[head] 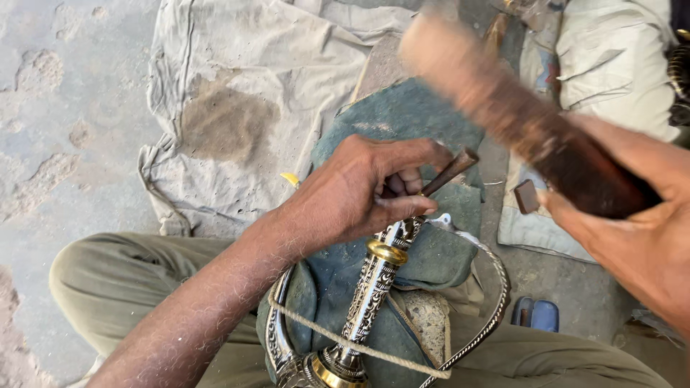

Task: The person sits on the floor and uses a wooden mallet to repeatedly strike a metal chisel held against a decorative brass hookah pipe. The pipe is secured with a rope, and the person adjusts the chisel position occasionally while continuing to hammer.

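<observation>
1. Far left is just bare concrete floor point(65, 108), pitted and dusty, with a crumpled grey cloth point(244, 93) spread over it that has a big brownish stain in the middle.
2. Bottom left, the person's own leg in olive trousers point(122, 280) folds across the frame, and the forearm runs up over it toward the centre.
3. The left hand point(359, 190) is closed around a thin dark metal punch point(449, 172), fingers curled tight, with the tip end poking up and to the right.
4. Right under that hand sits the engraved silver-and-brass stem point(374, 280). It's propped on a blue-green cloth pad point(410, 122) in the lap, tilted, with a brass collar just below the fingers. The hand covers its top, so I can't see where punch meets metal.
5. A rough cord point(345, 341) crosses over the lower stem, and a twisted metal loop point(496, 302) curves around the right side.
6. The right hand point(632, 237) grips a wooden mallet point(503, 108). It's heavily blurred, so the head shape is a guess at best, probably a plain round club.
7. Near there: a small dark block point(526, 196) on another pale cloth point(611, 65), and a blue sandal point(535, 314) on the floor below.
</observation>
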A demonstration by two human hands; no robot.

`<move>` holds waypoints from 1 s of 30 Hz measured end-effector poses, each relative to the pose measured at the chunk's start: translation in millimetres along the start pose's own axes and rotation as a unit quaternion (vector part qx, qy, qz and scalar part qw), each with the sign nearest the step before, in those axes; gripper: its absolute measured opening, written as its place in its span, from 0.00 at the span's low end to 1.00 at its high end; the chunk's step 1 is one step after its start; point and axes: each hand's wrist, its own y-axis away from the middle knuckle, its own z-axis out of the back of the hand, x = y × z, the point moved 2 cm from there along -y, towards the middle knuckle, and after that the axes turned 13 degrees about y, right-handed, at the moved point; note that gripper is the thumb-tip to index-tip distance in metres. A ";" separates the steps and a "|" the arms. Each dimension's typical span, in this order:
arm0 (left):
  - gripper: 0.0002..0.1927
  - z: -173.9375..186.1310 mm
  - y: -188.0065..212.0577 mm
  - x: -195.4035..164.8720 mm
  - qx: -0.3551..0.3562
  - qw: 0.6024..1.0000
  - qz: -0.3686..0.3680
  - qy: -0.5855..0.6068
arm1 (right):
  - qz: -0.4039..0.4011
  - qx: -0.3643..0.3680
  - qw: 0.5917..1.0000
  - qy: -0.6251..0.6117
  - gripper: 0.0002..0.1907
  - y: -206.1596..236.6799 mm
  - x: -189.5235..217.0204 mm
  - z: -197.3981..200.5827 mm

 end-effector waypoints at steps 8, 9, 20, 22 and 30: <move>0.25 -1.3 1.4 1.8 -0.006 1.000 0.008 0.008 | 0.000 0.031 0.998 0.047 0.26 11.1 -43.4 -8.9; 0.25 -1.5 2.0 1.0 -0.007 1.000 -0.012 0.014 | -0.016 0.033 0.998 0.041 0.26 14.2 -49.0 -9.9; 0.27 0.9 0.8 -1.7 0.006 1.000 0.019 0.002 | 0.032 0.028 0.999 0.021 0.26 32.5 -73.5 -16.9; 0.25 0.1 0.8 -2.0 0.011 0.999 0.013 0.027 | -0.009 0.026 0.999 0.029 0.26 35.6 -78.4 -16.1; 0.25 -3.5 6.0 3.7 -0.002 1.000 0.000 0.023 | -0.004 0.014 1.000 0.018 0.27 49.1 -82.9 -16.0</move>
